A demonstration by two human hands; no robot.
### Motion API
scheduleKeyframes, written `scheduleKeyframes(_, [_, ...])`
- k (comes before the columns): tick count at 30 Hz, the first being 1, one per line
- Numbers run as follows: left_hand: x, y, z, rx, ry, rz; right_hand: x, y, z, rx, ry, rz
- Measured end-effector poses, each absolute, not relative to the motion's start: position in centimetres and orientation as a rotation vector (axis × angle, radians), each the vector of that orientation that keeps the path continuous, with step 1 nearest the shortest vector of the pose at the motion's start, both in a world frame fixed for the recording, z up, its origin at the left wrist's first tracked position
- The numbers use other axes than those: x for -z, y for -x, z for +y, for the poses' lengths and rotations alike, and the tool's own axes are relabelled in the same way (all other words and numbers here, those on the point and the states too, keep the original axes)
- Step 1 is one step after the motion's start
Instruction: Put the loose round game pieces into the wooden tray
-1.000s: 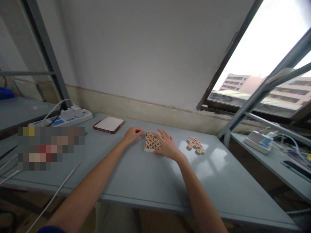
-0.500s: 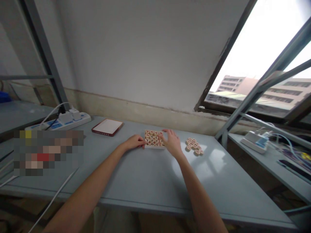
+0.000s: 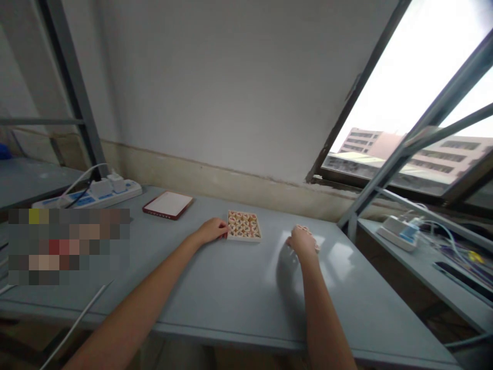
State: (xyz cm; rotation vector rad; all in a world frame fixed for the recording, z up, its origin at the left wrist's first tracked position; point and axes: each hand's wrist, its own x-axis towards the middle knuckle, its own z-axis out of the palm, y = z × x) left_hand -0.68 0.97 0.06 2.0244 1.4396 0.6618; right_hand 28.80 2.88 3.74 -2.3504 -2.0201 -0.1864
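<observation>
In the head view, a shallow white box (image 3: 244, 238) holds round wooden Chinese chess pieces (image 3: 244, 225) with red and dark characters, set in rows. My left hand (image 3: 212, 229) rests at the box's left side, its fingers curled closed on the edge. Farther right, my right hand (image 3: 303, 241) bends down over a cluster of loose chess pieces (image 3: 317, 246). Its fingers look curled in, but what they hold is hidden behind the hand. Some loose pieces show past the knuckles and to the right of the hand.
A dark red lid-like box with a white top (image 3: 169, 204) lies back left on the grey table (image 3: 231, 288). Power strips stand at left (image 3: 127, 192) and on the right-hand table (image 3: 398, 232). A white cable (image 3: 82, 314) crosses the front left edge. Metal frame posts flank the table.
My right hand has left the box's right side and moved right onto the loose pieces. My left hand stays at the box's left edge. The view has shifted slightly.
</observation>
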Motion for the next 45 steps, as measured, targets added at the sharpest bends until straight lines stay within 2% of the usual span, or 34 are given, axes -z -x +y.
scheduleKeyframes(6, [-0.4,0.6,0.7,-0.648,-2.058,1.398,-4.1,-27.1,2.7,0.016,2.150,-2.156])
scheduleKeyframes(12, [-0.3,1.1,0.8,-0.629,-2.001,1.292,-3.7,-24.6,2.4,0.255,1.751,-2.087])
scheduleKeyframes(17, [-0.7,1.4,0.6,-0.604,-2.026,1.345,-2.9,-20.4,1.6,0.351,1.391,-2.254])
scheduleKeyframes(22, [-0.1,1.2,1.0,-0.602,-2.057,1.427,-2.3,-18.5,1.1,0.401,1.342,-2.330])
scheduleKeyframes(45, [-0.5,0.9,0.7,-0.594,-2.048,1.447,-1.7,-19.8,0.9,0.376,1.274,-2.405])
